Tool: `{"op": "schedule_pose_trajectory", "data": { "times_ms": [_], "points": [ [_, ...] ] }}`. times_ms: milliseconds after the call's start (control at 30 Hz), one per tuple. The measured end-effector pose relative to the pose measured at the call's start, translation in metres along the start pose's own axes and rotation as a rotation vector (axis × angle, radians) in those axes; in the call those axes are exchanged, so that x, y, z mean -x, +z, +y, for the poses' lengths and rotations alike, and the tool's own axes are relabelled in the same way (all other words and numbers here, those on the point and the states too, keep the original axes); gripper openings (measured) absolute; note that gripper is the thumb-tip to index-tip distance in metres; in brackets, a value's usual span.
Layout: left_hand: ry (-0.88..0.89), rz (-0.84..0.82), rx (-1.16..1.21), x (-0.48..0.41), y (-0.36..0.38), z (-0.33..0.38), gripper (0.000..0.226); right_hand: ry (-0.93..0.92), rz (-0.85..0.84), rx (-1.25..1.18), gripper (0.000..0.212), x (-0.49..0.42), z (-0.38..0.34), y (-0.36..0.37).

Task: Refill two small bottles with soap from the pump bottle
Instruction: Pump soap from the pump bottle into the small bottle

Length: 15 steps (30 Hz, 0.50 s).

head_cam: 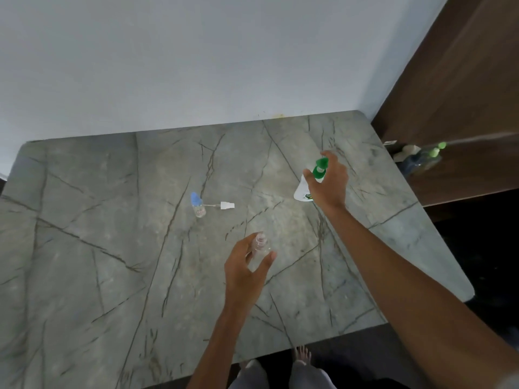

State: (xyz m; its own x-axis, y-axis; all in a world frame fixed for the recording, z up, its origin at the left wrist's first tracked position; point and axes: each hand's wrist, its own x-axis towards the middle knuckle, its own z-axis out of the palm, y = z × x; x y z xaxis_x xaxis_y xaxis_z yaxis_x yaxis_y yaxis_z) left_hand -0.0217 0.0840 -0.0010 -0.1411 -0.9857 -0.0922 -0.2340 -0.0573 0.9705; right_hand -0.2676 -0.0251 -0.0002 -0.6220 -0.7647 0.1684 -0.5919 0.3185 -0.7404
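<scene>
Two hands busy: my left hand (247, 265) curled round clear uncapped bottle (259, 249); right hand (328, 183) half-spread, touching green-topped pump bottle (307, 186) on veined counter (112, 248).

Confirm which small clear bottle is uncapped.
The small clear plastic bottle in the left hand: bare threaded neck. The other small bottle, standing alone on the table, wears a blue cap.

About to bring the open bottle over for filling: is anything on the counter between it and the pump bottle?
Nothing visible. The open bottle, in the left hand, has bare counter between it and the pump bottle at the right hand. The blue-capped bottle and loose white cap lie off to the left.
</scene>
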Motion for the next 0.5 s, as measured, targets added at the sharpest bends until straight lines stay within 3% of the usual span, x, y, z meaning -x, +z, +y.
{"op": "schedule_pose_trajectory", "data": {
  "times_ms": [300,500],
  "points": [
    [-0.035,0.083,-0.035,0.005,0.008,-0.003,0.041,-0.064,0.112,-0.206,0.017,-0.003,0.005,0.014],
    [-0.038,0.096,-0.042,0.007,0.024,-0.006,0.039,-0.100,-0.052,-0.307,0.023,-0.003,0.012,0.000]
  ]
}}
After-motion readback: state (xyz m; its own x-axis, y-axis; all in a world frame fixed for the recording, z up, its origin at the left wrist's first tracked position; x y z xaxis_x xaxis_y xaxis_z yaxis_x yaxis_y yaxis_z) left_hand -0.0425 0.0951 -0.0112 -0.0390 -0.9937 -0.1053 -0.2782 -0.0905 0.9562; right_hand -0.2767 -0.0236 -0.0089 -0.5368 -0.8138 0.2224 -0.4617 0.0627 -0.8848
